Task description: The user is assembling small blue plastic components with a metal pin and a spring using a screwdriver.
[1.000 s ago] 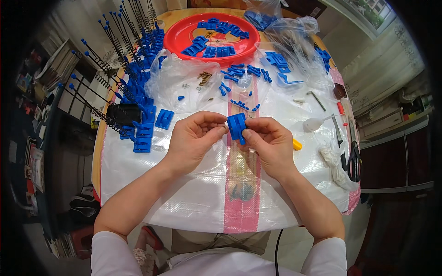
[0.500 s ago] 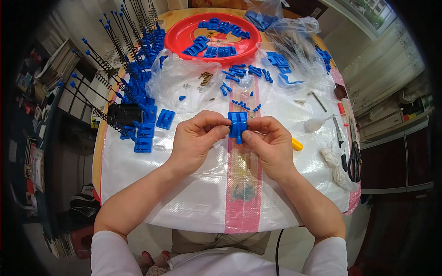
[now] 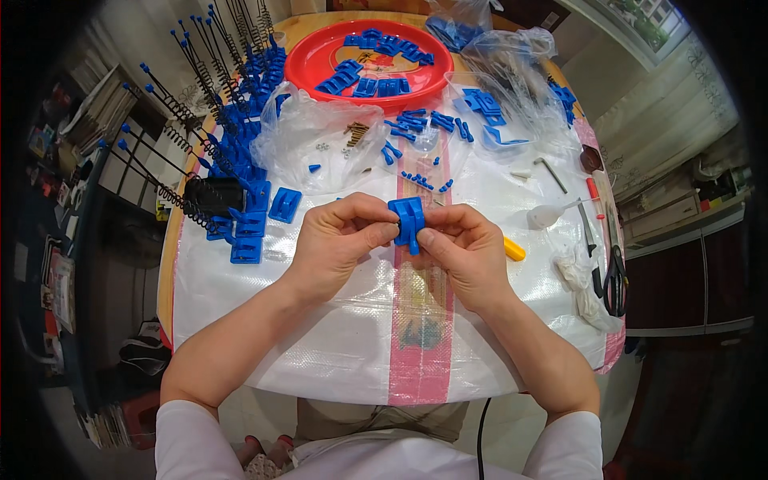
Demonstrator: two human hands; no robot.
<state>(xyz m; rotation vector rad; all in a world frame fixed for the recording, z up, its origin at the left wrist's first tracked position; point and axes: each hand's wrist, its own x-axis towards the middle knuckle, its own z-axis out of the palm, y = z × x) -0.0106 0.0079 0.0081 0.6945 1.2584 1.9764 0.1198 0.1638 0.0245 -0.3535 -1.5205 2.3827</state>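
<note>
The block (image 3: 410, 220) is smooth, hard blue plastic, ridged across its face, with a stubby tongue pointing down; it is held up between both hands, above the sheet (image 3: 320, 352). The right hand (image 3: 470, 254) pinches its right edge between thumb and fingers. The left hand (image 3: 340, 246) has thumb and forefinger pressed together at its left edge — whether they grip the block or something tiny, I cannot tell.

The sheet is white, woven and shiny, with a pink-edged band down the middle. On it lie a crumpled clear bag (image 3: 282, 148), slim brass screws (image 3: 357, 134), and blue clips (image 3: 442, 121) with narrow waists. The tray (image 3: 296, 80) is round, glossy and red. Thin black springs (image 3: 164, 147), coiled and blue-tipped, lean at the left.

Counted: one tray; one blue cone (image 3: 314, 168); one L-shaped hex key (image 3: 550, 176); one squeeze bottle (image 3: 544, 218), soft white with a thin spout; one pair of scissors (image 3: 615, 282), black-handled. Screws and springs overlap — too crowded to count.
</note>
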